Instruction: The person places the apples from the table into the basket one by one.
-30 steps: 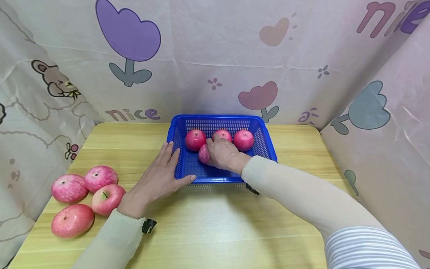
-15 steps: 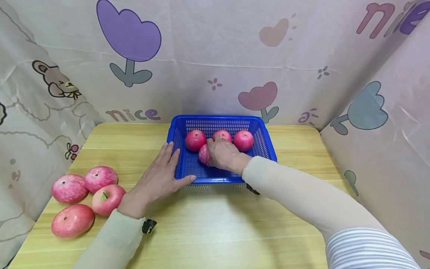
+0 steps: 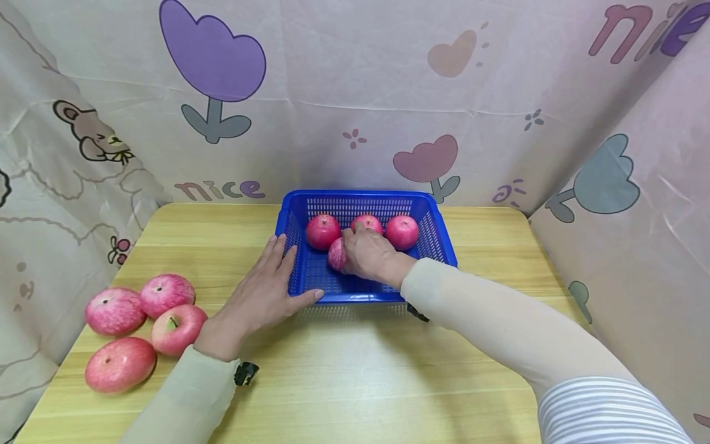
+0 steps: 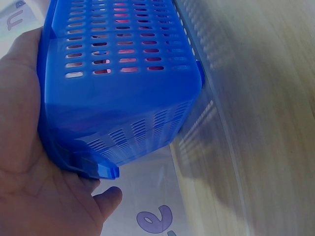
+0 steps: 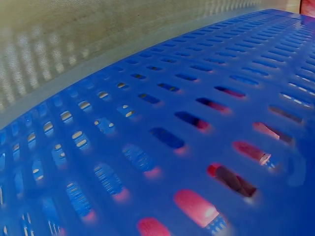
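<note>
In the head view a blue slotted plastic basket (image 3: 360,298) stands on the table. My right hand (image 3: 370,254) reaches over its front rim, fingers curled round a streaked pink apple (image 3: 336,255), partly hidden by the hand. Behind it, a row of red apples includes the left one (image 3: 323,232), the middle one (image 3: 367,222) and the right one (image 3: 402,232). Fingers straight and spread, my left hand (image 3: 261,293) rests against the basket's left side and front corner. The left wrist view has that palm along the basket's rim (image 4: 45,98). Red shows through the slotted basket wall (image 5: 162,113) in the right wrist view.
Several large apples lie grouped on the table's left, among them a striped one (image 3: 114,311) and one with a stem (image 3: 179,330). The wooden table (image 3: 355,376) backs onto a printed curtain (image 3: 333,80), which also closes off both sides.
</note>
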A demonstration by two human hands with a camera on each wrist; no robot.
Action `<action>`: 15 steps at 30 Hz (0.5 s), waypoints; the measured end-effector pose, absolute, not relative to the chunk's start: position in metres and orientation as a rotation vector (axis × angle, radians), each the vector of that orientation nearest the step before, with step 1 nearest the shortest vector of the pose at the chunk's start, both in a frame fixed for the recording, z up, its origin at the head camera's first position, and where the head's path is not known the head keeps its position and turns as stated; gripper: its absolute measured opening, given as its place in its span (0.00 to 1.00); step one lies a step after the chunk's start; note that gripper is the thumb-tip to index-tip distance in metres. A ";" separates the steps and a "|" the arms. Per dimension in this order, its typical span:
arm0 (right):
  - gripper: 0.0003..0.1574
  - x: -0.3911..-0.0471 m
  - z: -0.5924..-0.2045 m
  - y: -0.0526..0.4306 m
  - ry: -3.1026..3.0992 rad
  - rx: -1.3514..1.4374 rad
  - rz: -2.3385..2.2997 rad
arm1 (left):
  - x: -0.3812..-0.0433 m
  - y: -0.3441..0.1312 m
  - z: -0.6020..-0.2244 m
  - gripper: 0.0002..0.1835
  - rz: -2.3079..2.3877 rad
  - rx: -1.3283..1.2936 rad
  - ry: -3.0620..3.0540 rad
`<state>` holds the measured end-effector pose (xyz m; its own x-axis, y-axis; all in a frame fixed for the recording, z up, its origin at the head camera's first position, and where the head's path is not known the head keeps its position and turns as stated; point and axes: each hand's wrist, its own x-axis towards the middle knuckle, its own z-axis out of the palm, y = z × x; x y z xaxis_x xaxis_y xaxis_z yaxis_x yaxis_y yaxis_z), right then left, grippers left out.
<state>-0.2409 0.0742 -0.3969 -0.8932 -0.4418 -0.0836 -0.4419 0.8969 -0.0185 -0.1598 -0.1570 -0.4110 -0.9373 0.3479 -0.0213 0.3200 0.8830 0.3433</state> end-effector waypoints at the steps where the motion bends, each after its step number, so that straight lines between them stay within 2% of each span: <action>1: 0.43 -0.241 -0.397 0.074 2.977 -0.693 0.000 | -0.160 -0.157 -0.411 0.65 0.519 0.527 2.968; 15: 0.41 -0.240 -0.398 0.074 2.976 -0.683 -0.010 | -0.160 -0.157 -0.412 0.66 0.512 0.526 2.974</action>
<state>-0.2405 0.0743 -0.3975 -0.8963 -0.4354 -0.0842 -0.4348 0.9002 -0.0262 -0.1600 -0.1571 -0.4115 -0.9381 0.3459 -0.0182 0.3199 0.8853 0.3375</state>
